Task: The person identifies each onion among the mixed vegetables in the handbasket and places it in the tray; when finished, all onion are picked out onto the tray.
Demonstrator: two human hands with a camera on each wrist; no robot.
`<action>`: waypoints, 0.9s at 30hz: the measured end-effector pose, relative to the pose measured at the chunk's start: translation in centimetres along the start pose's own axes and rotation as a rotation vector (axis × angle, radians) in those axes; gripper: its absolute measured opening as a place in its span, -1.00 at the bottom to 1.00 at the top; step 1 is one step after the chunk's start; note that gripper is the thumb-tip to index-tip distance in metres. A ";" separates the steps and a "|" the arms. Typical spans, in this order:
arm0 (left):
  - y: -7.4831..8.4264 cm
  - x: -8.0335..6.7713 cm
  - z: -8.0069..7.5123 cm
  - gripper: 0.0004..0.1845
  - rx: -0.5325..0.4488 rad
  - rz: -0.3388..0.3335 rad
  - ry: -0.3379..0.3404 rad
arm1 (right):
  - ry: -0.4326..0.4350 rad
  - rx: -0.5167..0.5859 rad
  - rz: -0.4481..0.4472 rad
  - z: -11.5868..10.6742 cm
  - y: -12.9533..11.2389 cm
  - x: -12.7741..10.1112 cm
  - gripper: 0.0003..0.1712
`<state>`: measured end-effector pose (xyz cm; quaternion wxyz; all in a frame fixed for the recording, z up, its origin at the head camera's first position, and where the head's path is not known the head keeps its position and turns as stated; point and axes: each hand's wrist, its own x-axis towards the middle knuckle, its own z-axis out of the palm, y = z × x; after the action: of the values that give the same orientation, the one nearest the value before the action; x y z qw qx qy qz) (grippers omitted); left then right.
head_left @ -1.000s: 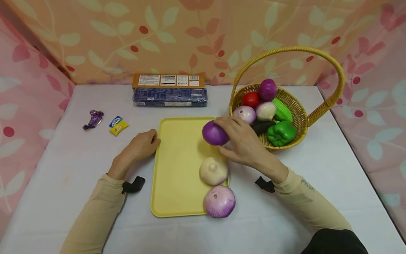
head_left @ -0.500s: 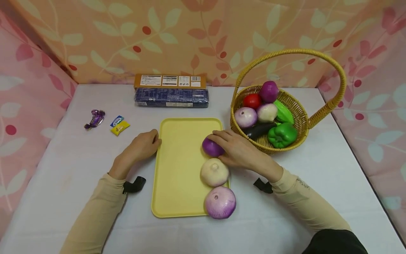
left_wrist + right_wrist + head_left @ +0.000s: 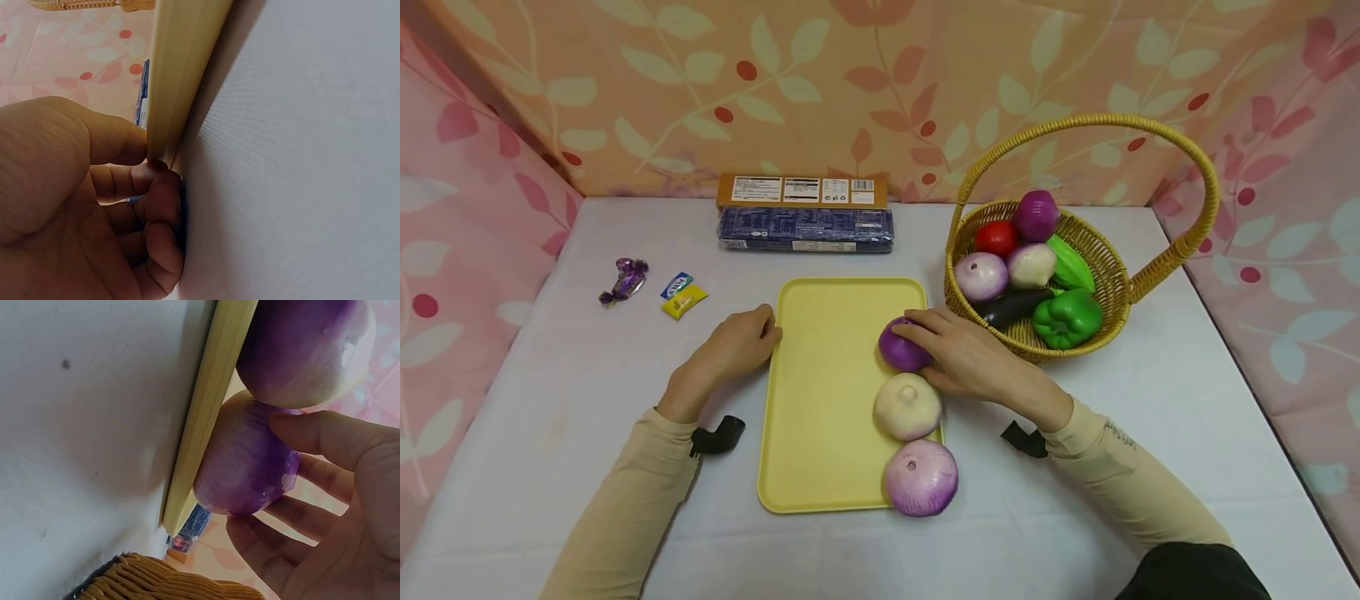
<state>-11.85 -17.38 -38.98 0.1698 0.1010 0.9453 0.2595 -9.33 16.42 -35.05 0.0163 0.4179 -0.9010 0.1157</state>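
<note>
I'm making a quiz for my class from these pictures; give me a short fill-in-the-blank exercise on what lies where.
1. The right hand rests on a dark purple onion that sits on the pale ____ plastic tray.
2. The left hand touches the tray's ____ edge.
3. The number of onions on the tray is ____.
4. The green bell pepper lies in the woven wicker ____.

Missing words: yellow; left; three; basket
</note>
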 end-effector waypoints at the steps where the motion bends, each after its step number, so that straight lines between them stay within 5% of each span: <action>1: 0.0 0.0 0.0 -0.83 0.000 0.000 0.001 | 0.000 0.000 0.000 0.0 0.0 0.0 -0.30; 12: 0.0 0.0 0.0 -0.83 0.004 0.006 0.002 | 0.014 -0.003 -0.022 -0.3 0.0 -0.1 -0.31; 17: 0.0 -0.1 0.0 -0.83 -0.007 0.003 -0.003 | 0.049 0.001 0.006 -2.5 0.0 -0.2 -0.42; 23: 0.0 0.0 0.0 -0.82 -0.007 0.007 0.001 | 0.208 -0.048 0.172 -8.0 2.4 0.1 -0.73; 27: 0.0 0.1 0.1 -0.82 -0.003 0.008 0.000 | 0.167 -0.107 0.343 -11.1 6.0 1.1 -0.67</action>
<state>-11.93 -17.35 -39.10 0.1691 0.1043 0.9445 0.2616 -15.34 21.81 -25.28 0.0935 0.2459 -0.9593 0.1028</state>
